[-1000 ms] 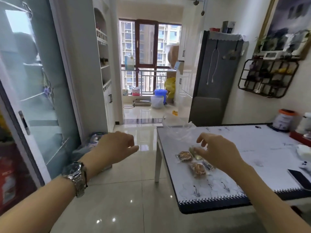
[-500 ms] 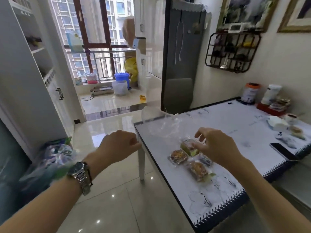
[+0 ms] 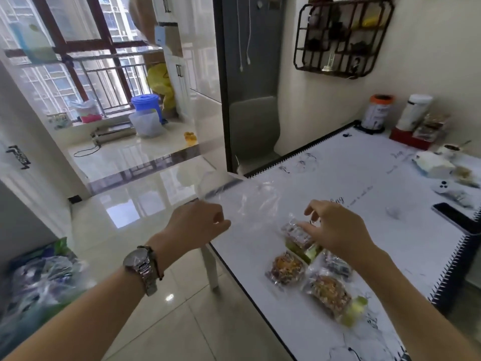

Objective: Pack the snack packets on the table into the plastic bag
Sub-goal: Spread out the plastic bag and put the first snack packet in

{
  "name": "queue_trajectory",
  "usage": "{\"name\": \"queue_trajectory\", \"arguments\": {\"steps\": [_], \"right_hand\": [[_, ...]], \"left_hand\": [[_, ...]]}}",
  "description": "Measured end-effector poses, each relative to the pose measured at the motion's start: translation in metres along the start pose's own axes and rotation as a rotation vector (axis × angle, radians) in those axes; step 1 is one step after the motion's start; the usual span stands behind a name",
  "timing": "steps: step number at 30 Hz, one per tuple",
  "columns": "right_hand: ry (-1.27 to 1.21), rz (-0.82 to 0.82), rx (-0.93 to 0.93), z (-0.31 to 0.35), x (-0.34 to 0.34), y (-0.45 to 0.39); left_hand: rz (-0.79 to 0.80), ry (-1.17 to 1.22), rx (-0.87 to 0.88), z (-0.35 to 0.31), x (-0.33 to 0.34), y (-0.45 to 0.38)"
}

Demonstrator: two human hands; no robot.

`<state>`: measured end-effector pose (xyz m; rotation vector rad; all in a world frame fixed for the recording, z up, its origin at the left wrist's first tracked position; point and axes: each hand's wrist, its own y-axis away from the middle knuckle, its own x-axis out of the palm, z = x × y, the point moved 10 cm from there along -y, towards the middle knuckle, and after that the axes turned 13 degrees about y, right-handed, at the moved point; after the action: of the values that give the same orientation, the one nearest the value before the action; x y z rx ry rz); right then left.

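Over the bench (image 3: 364, 194) corner, left hand (image 3: 197, 225): moved in from the floor side, curled at the plastic bag (image 3: 250, 201) edge (hold unclear).
Right hand (image 3: 335, 227): fingers spread, lower over the snack packets (image 3: 307, 259).

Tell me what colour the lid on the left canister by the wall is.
Orange, on the white canister, shown in the head view.

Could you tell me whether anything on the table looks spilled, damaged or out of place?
Nothing stands out. The snack packets lie sealed near the table's front edge, the clear plastic bag lies beside them, and no spill shows.
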<state>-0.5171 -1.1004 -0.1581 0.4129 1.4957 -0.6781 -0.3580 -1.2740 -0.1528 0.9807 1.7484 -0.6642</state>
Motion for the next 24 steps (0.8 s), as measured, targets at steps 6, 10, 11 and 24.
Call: {"name": "queue_trajectory", "arguments": {"steps": [6, 10, 11, 24], "right_hand": [[0.028, 0.079, 0.192, -0.030, 0.030, -0.013], [0.011, 0.118, 0.366, -0.046, 0.050, -0.008], [0.023, 0.123, 0.403, -0.046, 0.055, -0.006], [-0.156, 0.156, 0.892, -0.036, 0.126, 0.053]], "left_hand": [[0.109, 0.053, 0.081, 0.008, 0.033, -0.069], [0.232, 0.105, 0.156, 0.014, 0.071, -0.107], [0.274, 0.110, 0.185, 0.014, 0.081, -0.113], [0.722, 0.201, 0.439, -0.001, 0.194, -0.146]]}}
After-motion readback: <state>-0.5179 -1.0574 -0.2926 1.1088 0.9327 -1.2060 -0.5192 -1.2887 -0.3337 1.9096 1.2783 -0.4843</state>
